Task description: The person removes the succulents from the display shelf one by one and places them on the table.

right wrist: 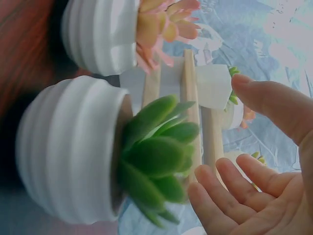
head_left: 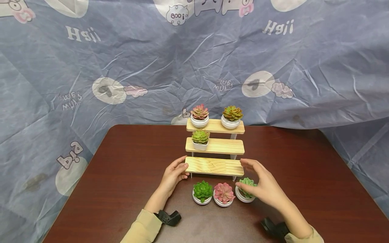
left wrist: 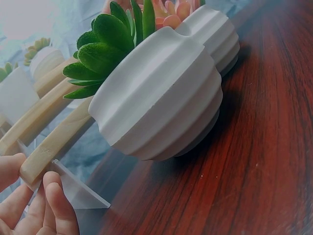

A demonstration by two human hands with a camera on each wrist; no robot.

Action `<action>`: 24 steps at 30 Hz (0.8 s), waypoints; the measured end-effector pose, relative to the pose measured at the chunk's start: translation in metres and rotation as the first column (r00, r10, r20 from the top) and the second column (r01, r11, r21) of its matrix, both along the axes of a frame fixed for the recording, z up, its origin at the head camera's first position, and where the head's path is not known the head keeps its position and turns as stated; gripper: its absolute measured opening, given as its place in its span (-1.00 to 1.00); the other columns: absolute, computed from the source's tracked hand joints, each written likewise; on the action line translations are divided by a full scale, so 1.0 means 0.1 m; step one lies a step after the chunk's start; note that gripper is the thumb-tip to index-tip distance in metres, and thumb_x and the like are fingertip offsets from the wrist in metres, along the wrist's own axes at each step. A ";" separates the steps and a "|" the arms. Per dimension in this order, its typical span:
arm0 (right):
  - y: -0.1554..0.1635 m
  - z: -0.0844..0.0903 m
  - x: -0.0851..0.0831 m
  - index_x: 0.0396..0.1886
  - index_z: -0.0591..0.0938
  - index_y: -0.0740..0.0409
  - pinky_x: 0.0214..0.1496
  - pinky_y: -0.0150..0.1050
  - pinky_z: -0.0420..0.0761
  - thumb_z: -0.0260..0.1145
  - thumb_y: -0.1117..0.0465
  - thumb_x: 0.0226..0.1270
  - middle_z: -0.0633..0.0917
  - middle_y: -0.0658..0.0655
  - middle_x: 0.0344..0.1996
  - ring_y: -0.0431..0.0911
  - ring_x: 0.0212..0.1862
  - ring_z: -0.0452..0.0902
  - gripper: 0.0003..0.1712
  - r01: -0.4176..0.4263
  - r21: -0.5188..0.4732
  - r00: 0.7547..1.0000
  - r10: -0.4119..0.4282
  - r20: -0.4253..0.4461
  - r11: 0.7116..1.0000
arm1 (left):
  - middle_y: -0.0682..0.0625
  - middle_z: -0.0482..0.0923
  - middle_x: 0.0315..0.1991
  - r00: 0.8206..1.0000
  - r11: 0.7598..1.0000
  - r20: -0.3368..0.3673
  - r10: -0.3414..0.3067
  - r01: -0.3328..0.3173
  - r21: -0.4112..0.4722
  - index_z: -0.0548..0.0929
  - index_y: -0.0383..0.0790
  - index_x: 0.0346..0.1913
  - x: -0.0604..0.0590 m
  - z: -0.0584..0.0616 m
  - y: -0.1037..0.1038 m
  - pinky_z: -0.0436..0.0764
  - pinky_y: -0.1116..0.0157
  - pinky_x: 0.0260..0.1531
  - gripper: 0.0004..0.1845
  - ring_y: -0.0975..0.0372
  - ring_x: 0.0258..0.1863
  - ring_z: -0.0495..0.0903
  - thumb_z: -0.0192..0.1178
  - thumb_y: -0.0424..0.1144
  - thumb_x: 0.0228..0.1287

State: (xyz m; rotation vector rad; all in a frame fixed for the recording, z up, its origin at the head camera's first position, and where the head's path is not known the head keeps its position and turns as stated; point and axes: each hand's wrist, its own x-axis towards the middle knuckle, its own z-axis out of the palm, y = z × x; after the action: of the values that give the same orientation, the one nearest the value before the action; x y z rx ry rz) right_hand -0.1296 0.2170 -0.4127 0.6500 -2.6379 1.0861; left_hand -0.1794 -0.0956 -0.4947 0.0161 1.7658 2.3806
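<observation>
A three-step wooden display stand (head_left: 214, 166) with clear supports stands on the table. My left hand (head_left: 171, 177) pinches the left end of its lowest board, thumb above and fingers below in the left wrist view. At the board's right end is my right hand (head_left: 267, 185), fingers spread and holding nothing. Its thumb overlaps a light green potted succulent (head_left: 248, 182) in the head view. A pink succulent (head_left: 224, 193) and a dark green succulent (head_left: 203, 191), both in round white ribbed pots, sit in front of the stand.
On the top board are a reddish succulent (head_left: 199, 116) at left and an olive-orange succulent (head_left: 232, 117) at right. A green succulent (head_left: 200, 140) in a square white pot occupies the middle board's left side. Behind the brown table (head_left: 136, 152) hangs a blue printed cloth (head_left: 170, 77).
</observation>
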 end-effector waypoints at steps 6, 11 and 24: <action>-0.06 0.08 -0.07 0.24 0.39 0.15 0.06 -0.10 0.50 0.56 0.16 -0.07 0.50 0.09 0.11 0.00 0.10 0.49 -0.16 -0.024 -0.021 1.000 0.024 0.011 1.000 | 0.00 0.55 -0.23 1.000 1.000 -0.004 -0.008 0.008 -0.007 0.31 -0.28 0.35 -0.01 -0.01 0.00 0.57 0.39 -0.40 -0.44 0.25 -0.42 0.56 0.16 -0.26 0.33; -0.11 0.12 -0.14 0.21 0.40 0.21 0.06 -0.12 0.50 0.56 0.22 -0.07 0.52 0.18 0.09 0.07 0.07 0.51 -0.19 -0.053 -0.048 0.999 0.053 -0.010 0.997 | -0.01 0.56 -0.22 1.000 1.000 -0.009 -0.009 0.009 -0.008 0.31 -0.27 0.35 -0.01 -0.01 0.01 0.57 0.39 -0.39 -0.43 0.25 -0.41 0.57 0.17 -0.25 0.32; -0.26 0.24 -0.22 0.22 0.38 0.25 0.11 -0.18 0.46 0.56 0.19 -0.06 0.52 0.19 0.11 0.05 0.09 0.50 -0.17 -0.060 -0.080 0.997 0.063 0.036 0.995 | 0.00 0.56 -0.24 1.000 1.000 -0.010 -0.005 0.005 0.000 0.31 -0.28 0.35 0.00 -0.01 0.00 0.57 0.38 -0.40 -0.45 0.25 -0.42 0.56 0.15 -0.27 0.33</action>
State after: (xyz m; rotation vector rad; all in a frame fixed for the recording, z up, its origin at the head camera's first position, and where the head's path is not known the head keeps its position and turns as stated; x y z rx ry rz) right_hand -0.1514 0.1911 -0.3890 0.7055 -2.6080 1.2256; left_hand -0.1798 -0.0953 -0.4959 0.0323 1.7678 2.3808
